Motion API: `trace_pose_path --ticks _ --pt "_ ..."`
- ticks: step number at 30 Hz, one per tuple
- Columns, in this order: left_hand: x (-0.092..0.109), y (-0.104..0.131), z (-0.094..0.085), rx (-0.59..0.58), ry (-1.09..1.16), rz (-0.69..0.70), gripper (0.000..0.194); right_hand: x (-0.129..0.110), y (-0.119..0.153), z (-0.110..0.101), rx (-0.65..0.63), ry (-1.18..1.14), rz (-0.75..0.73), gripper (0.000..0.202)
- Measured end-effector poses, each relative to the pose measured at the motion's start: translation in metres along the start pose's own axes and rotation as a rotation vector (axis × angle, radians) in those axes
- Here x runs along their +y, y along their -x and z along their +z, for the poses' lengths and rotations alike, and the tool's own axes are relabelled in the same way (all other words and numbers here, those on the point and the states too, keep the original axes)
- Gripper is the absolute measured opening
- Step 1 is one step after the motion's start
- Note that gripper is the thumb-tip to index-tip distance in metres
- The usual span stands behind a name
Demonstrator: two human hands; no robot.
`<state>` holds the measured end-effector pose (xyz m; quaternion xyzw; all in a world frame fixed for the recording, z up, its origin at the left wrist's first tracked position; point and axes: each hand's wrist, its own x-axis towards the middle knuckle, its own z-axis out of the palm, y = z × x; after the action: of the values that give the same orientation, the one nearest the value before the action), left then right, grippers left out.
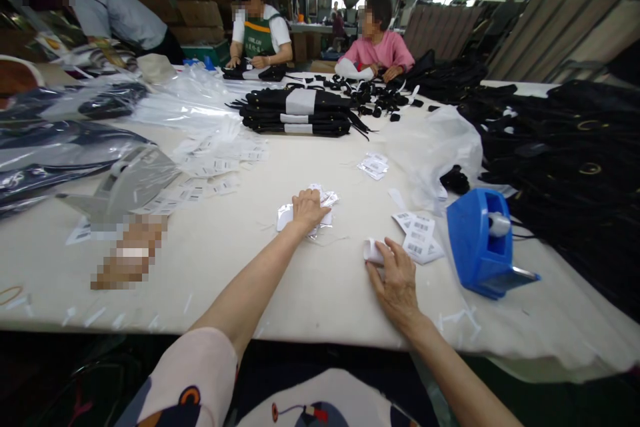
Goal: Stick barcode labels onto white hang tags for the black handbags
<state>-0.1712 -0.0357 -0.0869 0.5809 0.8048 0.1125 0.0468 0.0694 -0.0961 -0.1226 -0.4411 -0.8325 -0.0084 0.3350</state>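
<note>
My left hand reaches into a small pile of white hang tags with thin strings. Its fingers are bent down onto the tags, and the fingertips are partly hidden. Lower and to the right, my right hand holds a curled white strip of paper between thumb and fingers. Beside that hand lie flat sheets of white barcode labels. Farther back sits another small stack of white tags.
A blue tape dispenser stands at the right, a grey one at the left. Folded black garments are stacked behind, with a clear plastic bag and black garments to the right. Several co-workers are across the table.
</note>
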Motion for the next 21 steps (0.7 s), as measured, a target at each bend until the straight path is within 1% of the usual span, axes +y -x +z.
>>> trace_pose_path --ticks 4,7,9,11,13,15,19,21 --pt "-0.005 0.004 0.0 0.068 -0.03 0.057 0.028 0.002 0.005 0.006 -0.025 -0.054 0.029 0.038" --pt "-0.008 0.005 0.0 0.063 -0.006 0.074 0.024 0.003 0.004 0.006 -0.041 -0.083 0.032 0.038" --pt "-0.008 0.003 0.0 0.046 0.008 0.056 0.023 0.003 0.004 0.006 -0.052 -0.087 0.033 0.037" --pt "-0.007 0.001 0.001 0.04 0.02 0.015 0.024 0.003 0.003 0.005 -0.058 -0.083 0.03 0.036" --pt "-0.005 -0.003 0.001 0.038 0.033 -0.017 0.029 0.002 0.003 0.005 -0.062 -0.075 0.027 0.035" --pt "-0.004 -0.006 0.002 0.027 0.056 -0.023 0.034 0.002 0.004 0.005 -0.066 -0.066 0.028 0.034" --pt "0.001 -0.007 0.003 0.002 0.108 -0.022 0.036 0.002 0.004 0.006 -0.083 -0.057 0.032 0.034" --pt "0.003 -0.005 0.002 0.025 0.16 -0.038 0.035 0.002 0.004 0.006 -0.083 -0.06 0.031 0.033"
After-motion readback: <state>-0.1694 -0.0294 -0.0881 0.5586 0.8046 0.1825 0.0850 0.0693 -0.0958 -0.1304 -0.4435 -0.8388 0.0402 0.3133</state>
